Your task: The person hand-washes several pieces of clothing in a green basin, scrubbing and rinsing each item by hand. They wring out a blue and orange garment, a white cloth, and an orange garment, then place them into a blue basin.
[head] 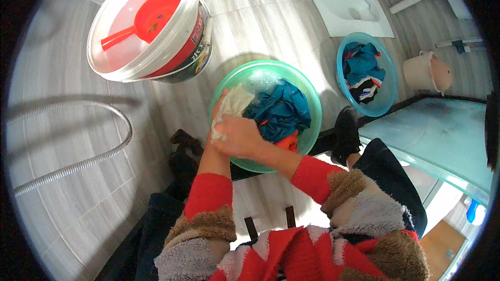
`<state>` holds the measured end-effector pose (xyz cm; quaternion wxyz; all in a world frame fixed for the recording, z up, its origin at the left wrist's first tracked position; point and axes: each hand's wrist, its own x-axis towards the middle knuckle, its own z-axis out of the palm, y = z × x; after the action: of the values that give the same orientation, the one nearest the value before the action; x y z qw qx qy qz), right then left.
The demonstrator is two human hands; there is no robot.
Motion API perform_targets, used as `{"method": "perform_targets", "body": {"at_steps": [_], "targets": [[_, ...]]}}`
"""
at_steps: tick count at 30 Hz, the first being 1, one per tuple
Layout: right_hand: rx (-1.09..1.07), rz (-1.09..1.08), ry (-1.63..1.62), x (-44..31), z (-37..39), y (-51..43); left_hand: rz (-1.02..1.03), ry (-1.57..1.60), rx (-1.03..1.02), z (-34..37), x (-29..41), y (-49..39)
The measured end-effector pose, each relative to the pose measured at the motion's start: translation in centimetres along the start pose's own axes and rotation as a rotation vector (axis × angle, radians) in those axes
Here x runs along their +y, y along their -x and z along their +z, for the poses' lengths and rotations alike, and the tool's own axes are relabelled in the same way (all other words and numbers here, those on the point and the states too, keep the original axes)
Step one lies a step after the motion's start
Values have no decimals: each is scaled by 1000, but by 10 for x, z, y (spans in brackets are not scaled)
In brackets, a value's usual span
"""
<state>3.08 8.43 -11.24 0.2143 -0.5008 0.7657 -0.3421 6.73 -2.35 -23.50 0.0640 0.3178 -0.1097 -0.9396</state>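
A green plastic basin (314,105) stands on the floor before me, with wet dark teal clothing (287,105) and a bit of orange cloth (288,142) in it. Over the basin's left side, my right hand (238,134) is closed on a cream-coloured cloth (236,101). My left hand (218,113) lies at the far left of that cloth, partly covered by it and by my right hand; its fingers are mostly hidden, so its grip cannot be made out. Some whitish suds or water show at the basin's back.
A large white bucket (172,56) holding a red dipper (152,15) stands back left. A blue basin of clothes (392,86), a pinkish bucket (420,72) and a squat toilet (318,8) are at right. A metal hose (125,121) curves at left; a glass panel (437,132) stands right.
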Motion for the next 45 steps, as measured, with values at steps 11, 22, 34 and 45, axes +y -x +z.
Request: {"method": "perform_targets", "body": {"at_steps": [11, 22, 34, 45], "targets": [[321, 264, 138, 93, -20, -68, 215, 41, 155, 42, -43, -17], [4, 187, 563, 140, 18, -3, 116, -741, 559, 11, -34, 3], [-172, 309, 12, 118, -7, -48, 65, -215, 164, 22, -19, -3], [210, -202, 275, 10, 10, -27, 330, 389, -436, -1, -25, -18]]}}
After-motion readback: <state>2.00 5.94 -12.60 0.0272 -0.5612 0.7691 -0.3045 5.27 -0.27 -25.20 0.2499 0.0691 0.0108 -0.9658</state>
